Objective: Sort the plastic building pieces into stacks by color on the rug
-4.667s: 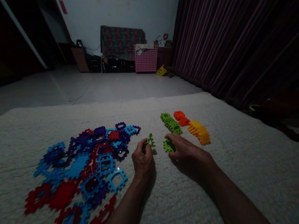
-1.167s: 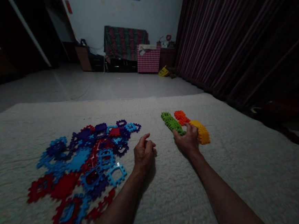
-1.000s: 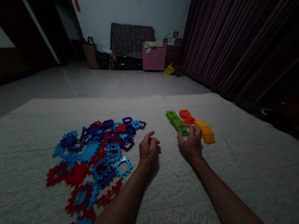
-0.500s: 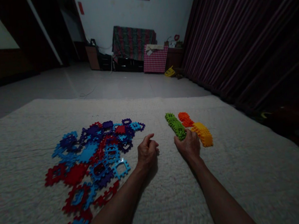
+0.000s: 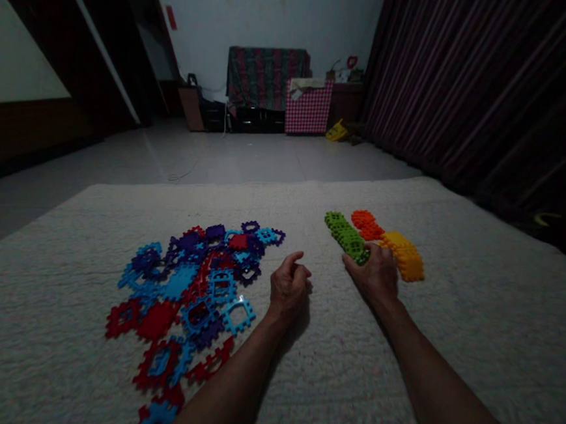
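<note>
Toward the left edge of the pale cover (image 5: 321,385), the red, blue and purple pieces (image 5: 178,282) lay flat and overlapping at all angles, running from the near edge well toward the far one; the lack of alignment suggested they had no set order. Right of this spread, in the middle of the cover, rested the left hand (image 5: 289,286), fingers loosely curled, one extended, thumb side inward, no piece visible in it; it probably lay there for support or in waiting. Further right, the green row (image 5: 346,236) slanted from near the far edge toward the right hand (image 5: 378,273), its pieces leaning closely one on another. That hand pinched the row's near end, thumb on the left, fingers on the right, a hold that would keep the end pieces squared; pressure could not be judged. Just beyond lay the orange pieces (image 5: 366,224), then, toward the right edge, the yellow pieces (image 5: 407,258), fanned in overlap, each colour apparently kept apart so as not to mix. Contact between fingers and yellow was unclear.
</note>
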A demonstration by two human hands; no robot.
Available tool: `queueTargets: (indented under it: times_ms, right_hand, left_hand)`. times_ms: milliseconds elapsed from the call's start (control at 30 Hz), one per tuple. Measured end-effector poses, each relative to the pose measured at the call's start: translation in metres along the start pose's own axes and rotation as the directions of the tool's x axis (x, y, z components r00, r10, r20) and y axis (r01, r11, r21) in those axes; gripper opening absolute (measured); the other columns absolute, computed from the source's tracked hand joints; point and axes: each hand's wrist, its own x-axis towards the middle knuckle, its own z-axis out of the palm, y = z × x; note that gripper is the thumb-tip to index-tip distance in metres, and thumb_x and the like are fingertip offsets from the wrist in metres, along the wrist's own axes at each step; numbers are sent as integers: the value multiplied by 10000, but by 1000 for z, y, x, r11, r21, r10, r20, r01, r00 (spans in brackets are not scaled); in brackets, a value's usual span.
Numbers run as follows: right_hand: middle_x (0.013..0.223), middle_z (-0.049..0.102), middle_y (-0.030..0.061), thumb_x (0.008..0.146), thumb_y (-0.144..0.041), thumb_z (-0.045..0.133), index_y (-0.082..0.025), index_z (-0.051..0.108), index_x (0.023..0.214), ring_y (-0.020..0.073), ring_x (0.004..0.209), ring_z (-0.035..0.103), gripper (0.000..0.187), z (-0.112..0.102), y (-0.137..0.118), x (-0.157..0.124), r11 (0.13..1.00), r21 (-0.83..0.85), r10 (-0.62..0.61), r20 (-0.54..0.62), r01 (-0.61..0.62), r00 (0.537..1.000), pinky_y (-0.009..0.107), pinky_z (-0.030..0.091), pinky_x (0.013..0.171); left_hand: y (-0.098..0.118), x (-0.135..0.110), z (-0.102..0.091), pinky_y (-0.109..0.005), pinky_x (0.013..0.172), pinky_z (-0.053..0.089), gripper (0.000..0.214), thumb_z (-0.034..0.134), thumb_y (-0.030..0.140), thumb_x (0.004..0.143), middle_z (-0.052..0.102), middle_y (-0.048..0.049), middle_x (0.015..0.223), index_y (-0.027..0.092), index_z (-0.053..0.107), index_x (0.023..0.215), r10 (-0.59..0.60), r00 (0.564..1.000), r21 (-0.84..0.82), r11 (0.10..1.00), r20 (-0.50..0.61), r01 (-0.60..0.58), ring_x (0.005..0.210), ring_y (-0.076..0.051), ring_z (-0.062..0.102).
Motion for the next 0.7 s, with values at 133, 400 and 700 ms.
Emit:
queueTargets:
  times_ms: [133, 400, 700]
  right_hand:
    - [1023, 602, 157, 738, -503, 690, -136, 611, 1133, 306, 947, 553, 545, -1, -1, 1, 1000, 12, -5, 17, 5, 1000, 429, 456, 851]
    - [1022, 590, 153, 744, -512, 679, -149, 602, 1106, 315, 994, 542, 519, 0, -1, 8, 988, 132, 74, 49, -80, 996, 448, 463, 863]
    - [1110, 581, 156, 844, -450, 570, -154, 602, 1137, 308, 1090, 532, 418, -10, -21, -2, 961, 267, -54, -73, 72, 996, 460, 448, 931]
  left_hand:
    - [0, 0, -1, -212, 508, 467, 401, 574, 249, 770, 621, 20, 682, 152, 653, 1151, 15, 1000, 18, 1000, 7, -15, 524, -96, 565]
    - [-1, 0, -1, -211, 498, 450, 382, 569, 239, 773, 612, 22, 677, 158, 660, 1135, 15, 1000, 24, 1000, 9, -15, 513, -92, 558]
    - [-2, 1, -2, -202, 509, 463, 411, 544, 238, 775, 627, 23, 714, 164, 645, 1167, 17, 1000, 60, 998, 20, -18, 518, -78, 567]
